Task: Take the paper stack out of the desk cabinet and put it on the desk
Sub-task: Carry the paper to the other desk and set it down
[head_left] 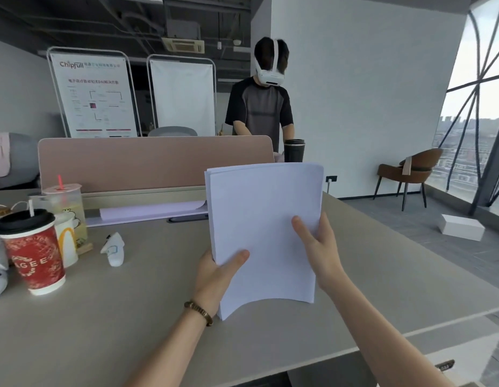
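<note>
1. Paper stack (263,233): white sheets, gripped in both hands above the desk (147,303), lower edge bowed upward; whether any part touches the desk surface cannot be told.
2. Left hand (216,277): clamped on the stack's lower left edge, thumb on the top sheet, remaining fingers hidden underneath. Beaded bracelet (198,312) on the wrist.
3. Right hand (318,247): gripping the stack's right edge, thumb (301,229) laid on the top sheet, remaining fingers behind the paper.
4. Left of the left-hand fingers, on the desk: crumpled white wrapper (113,248); further left, red paper cup (33,252) with black lid, a McDonald's cup (68,241) just behind it, and a clear plastic drink cup (64,203) with red straw.
5. Beyond the fingertips: pink desk divider (147,163), loose white sheet (150,212) at its base, black tumbler (294,150) past the stack's top edge.
6. Behind the divider: standing person wearing a white headset (269,75).
7. Far right of the right-hand fingers: brown chair (410,171), white box (462,227) on the floor.
</note>
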The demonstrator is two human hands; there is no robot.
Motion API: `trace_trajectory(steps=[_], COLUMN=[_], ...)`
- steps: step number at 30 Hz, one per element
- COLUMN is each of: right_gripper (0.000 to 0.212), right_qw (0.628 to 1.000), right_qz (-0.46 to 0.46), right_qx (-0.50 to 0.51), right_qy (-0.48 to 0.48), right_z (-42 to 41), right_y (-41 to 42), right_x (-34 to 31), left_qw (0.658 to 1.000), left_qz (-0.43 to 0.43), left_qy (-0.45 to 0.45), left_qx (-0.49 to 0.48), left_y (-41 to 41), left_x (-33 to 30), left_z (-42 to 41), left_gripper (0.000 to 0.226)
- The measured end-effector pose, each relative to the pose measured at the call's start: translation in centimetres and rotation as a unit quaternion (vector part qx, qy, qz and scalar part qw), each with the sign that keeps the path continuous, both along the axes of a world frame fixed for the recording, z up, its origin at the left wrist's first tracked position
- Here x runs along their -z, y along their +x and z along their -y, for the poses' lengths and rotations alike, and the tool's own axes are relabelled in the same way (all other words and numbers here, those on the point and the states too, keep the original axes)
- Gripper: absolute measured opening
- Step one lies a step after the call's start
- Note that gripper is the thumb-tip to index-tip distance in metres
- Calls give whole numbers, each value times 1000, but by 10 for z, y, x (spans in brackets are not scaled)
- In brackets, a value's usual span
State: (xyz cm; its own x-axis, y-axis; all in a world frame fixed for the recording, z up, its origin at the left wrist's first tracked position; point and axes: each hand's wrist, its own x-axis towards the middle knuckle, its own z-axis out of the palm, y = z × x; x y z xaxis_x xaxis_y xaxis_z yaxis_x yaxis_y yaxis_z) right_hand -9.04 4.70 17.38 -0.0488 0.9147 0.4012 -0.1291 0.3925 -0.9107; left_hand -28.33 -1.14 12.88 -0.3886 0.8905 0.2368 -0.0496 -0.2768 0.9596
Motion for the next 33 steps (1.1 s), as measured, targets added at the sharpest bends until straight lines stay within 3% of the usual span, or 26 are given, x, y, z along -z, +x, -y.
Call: trace_trajectory(steps=[3, 8, 15, 21, 33], right_gripper=[14, 16, 19, 8, 30], right_qw=[999, 999, 997, 996, 985], right_qz=[4, 14, 47, 54, 103], right_qx=[38, 29, -21, -8, 65], right_qy=[1, 21, -62, -77, -119], right_z=[-4, -6, -2, -10, -50], right_y=[-4, 1, 7, 7, 74], right_x=[3, 4, 72, 78, 71], left_qw=[1000, 1000, 998, 995, 987], left_qz=[6, 13, -13, -55, -112], left_qy=[4, 2, -67, -75, -112], left_qx=[-25, -16, 5, -17, -4], left_y=[1, -1, 2, 0, 64], left_x=[0, -2, 24, 20, 6], left_z=[-5, -8, -1, -5, -53], left_gripper=[19, 15, 12, 11, 10])
